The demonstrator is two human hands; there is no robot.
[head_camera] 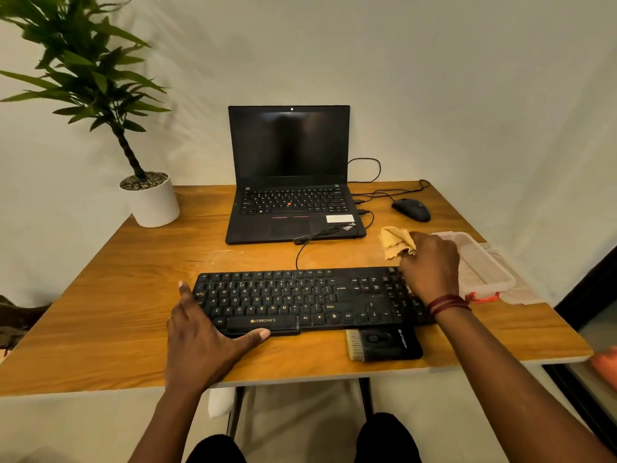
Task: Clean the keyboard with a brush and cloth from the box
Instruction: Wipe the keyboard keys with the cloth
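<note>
A black keyboard (300, 297) lies across the front of the wooden table (133, 279). My left hand (203, 339) rests on its left end, with the thumb along the front edge and the fingers spread flat. My right hand (430, 262) hovers over the keyboard's far right corner and grips a crumpled yellow cloth (395, 243). A black brush (384, 344) with pale bristles lies on the table just in front of the keyboard's right part. The clear plastic box (484, 265) stands open to the right of my right hand.
An open black laptop (290, 182) sits behind the keyboard, with cables running to its right side. A black mouse (411, 209) lies at the back right. A potted plant (152, 198) stands at the back left corner. The box lid (522, 294) lies beside the box.
</note>
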